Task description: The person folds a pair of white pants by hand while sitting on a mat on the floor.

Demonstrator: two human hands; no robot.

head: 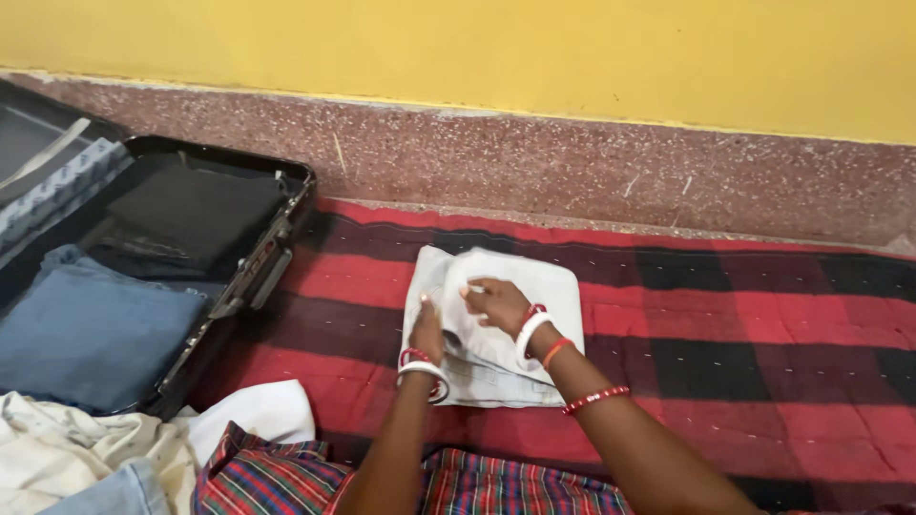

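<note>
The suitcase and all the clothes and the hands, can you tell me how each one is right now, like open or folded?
suitcase: open, lid back.
blue jeans: folded, in the suitcase.
dark garment: folded, in the suitcase.
white cloth: folded, flat on the red and black blanket.
left hand: flat on the white cloth's left edge.
right hand: pressing on its middle.
pale clothes: crumpled, beside the suitcase.

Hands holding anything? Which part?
Both rest on the folded white cloth: left hand at its left edge, right hand flat on its middle. Whether either has a closed grip cannot be told.
</note>
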